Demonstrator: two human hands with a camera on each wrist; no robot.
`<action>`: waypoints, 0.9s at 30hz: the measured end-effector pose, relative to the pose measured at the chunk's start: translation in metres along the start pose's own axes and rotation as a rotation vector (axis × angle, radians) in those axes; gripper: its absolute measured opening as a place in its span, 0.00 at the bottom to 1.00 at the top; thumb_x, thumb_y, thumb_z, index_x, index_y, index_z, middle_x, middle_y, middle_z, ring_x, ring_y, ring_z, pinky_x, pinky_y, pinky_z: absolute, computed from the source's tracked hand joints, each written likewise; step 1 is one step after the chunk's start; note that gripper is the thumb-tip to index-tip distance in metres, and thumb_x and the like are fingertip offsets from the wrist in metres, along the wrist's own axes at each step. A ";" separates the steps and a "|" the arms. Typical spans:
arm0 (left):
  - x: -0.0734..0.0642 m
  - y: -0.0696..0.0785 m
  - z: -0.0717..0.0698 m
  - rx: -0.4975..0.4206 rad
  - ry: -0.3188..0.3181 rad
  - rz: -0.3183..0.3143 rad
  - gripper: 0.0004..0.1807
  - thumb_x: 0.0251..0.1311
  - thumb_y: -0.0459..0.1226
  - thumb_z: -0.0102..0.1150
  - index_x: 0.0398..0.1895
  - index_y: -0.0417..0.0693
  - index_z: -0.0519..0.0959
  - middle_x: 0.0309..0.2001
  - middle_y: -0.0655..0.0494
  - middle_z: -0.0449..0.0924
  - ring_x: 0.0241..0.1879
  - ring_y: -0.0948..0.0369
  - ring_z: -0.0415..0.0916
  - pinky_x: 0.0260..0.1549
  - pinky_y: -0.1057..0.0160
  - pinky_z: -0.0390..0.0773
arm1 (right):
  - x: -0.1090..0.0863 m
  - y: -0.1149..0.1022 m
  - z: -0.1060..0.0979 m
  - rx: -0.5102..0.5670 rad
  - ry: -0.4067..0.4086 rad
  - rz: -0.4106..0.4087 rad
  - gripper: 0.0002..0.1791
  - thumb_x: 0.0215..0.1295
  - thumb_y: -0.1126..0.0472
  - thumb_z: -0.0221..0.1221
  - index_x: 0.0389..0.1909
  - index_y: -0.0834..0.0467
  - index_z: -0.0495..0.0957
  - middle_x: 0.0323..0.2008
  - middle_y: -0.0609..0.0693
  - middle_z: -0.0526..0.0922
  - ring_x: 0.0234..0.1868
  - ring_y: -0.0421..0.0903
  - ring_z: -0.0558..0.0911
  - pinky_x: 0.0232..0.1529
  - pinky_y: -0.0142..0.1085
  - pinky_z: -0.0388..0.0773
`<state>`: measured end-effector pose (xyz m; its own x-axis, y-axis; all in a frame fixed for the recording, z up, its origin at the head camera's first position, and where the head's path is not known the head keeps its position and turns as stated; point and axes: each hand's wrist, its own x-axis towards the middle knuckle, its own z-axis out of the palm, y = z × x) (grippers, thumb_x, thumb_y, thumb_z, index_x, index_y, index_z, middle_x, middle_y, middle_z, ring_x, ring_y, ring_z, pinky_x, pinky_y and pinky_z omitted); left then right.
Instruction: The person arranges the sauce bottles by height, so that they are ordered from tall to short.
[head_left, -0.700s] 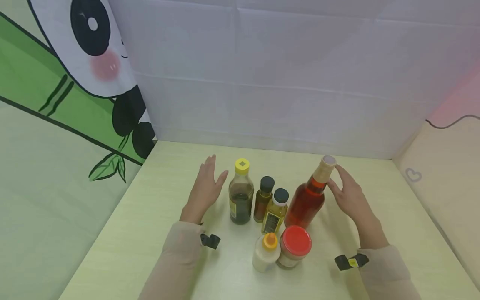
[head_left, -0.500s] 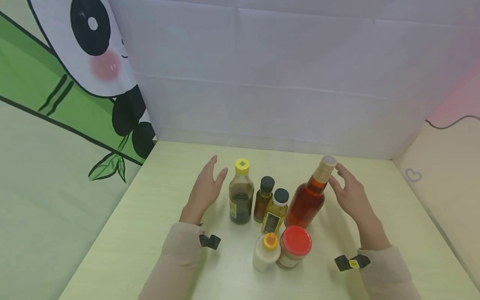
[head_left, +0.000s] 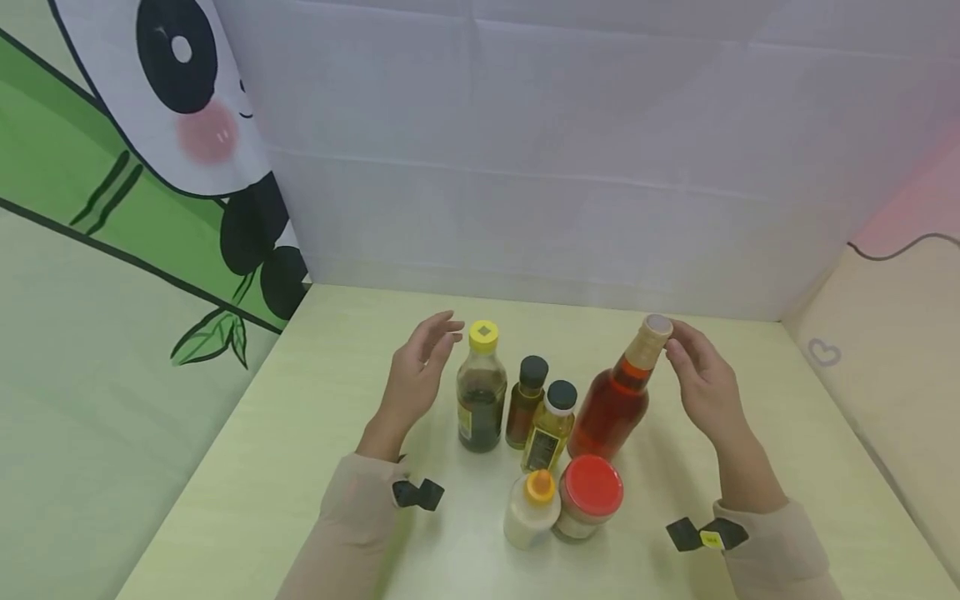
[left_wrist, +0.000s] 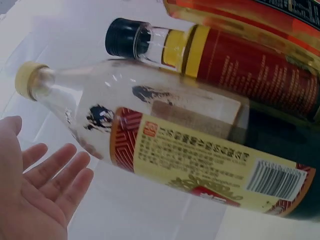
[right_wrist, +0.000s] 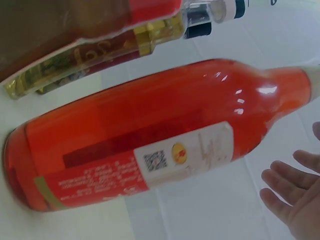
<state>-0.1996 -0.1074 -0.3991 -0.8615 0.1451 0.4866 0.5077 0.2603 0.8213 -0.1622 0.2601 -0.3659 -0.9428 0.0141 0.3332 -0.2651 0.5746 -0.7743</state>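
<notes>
Soft, fairly even light fills the head view from a source outside it. Contrast is low, with a greenish-yellow tint on the table (head_left: pixel 450 567) and a lavender cast on the back wall (head_left: pixel 570 167). A pale sheen whitens the table's near middle; faint, soft-edged shadows lie beside both sleeves (head_left: pixel 345 517). Print on the yellow-liquid bottle (head_left: pixel 549 427) blurs there. The left wrist view is cooler and hazy, small white highlights dotting the dark-liquid bottle's (left_wrist: pixel 180 160) shoulder. In the right wrist view a strong glint marks the red-liquid bottle's (right_wrist: pixel 150 130) neck, while the red-lidded jar (right_wrist: pixel 65 30) looks dim and blurred.
</notes>
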 end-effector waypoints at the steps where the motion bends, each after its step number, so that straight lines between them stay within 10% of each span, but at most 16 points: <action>1: -0.001 0.002 0.000 -0.020 -0.002 0.011 0.22 0.76 0.41 0.44 0.67 0.42 0.66 0.57 0.49 0.77 0.55 0.56 0.75 0.57 0.54 0.71 | 0.000 -0.002 0.000 0.023 0.014 -0.023 0.25 0.79 0.54 0.44 0.68 0.64 0.64 0.58 0.57 0.75 0.57 0.46 0.75 0.59 0.39 0.71; 7: -0.005 0.015 0.002 -0.077 -0.010 0.048 0.20 0.74 0.35 0.46 0.66 0.38 0.66 0.56 0.45 0.77 0.55 0.53 0.75 0.57 0.53 0.72 | -0.004 -0.015 0.002 0.166 0.070 -0.148 0.20 0.78 0.63 0.44 0.63 0.70 0.67 0.48 0.31 0.76 0.48 0.31 0.76 0.51 0.25 0.71; 20: -0.012 0.018 0.011 -0.106 -0.045 0.120 0.22 0.72 0.36 0.50 0.66 0.36 0.66 0.57 0.40 0.75 0.56 0.49 0.75 0.56 0.49 0.72 | -0.011 -0.028 0.008 0.395 0.070 -0.309 0.20 0.73 0.72 0.47 0.62 0.62 0.72 0.49 0.39 0.80 0.50 0.38 0.77 0.53 0.26 0.69; 27: -0.009 0.018 0.017 -0.104 -0.034 0.140 0.23 0.68 0.32 0.54 0.65 0.38 0.67 0.55 0.42 0.77 0.51 0.50 0.77 0.55 0.49 0.73 | -0.003 -0.028 0.014 0.575 -0.013 -0.444 0.20 0.70 0.75 0.47 0.62 0.74 0.65 0.53 0.49 0.80 0.55 0.45 0.77 0.56 0.32 0.71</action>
<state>-0.1829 -0.0878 -0.3932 -0.7812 0.2055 0.5895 0.6193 0.1358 0.7733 -0.1543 0.2325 -0.3528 -0.7227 -0.1326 0.6784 -0.6847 0.0026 -0.7289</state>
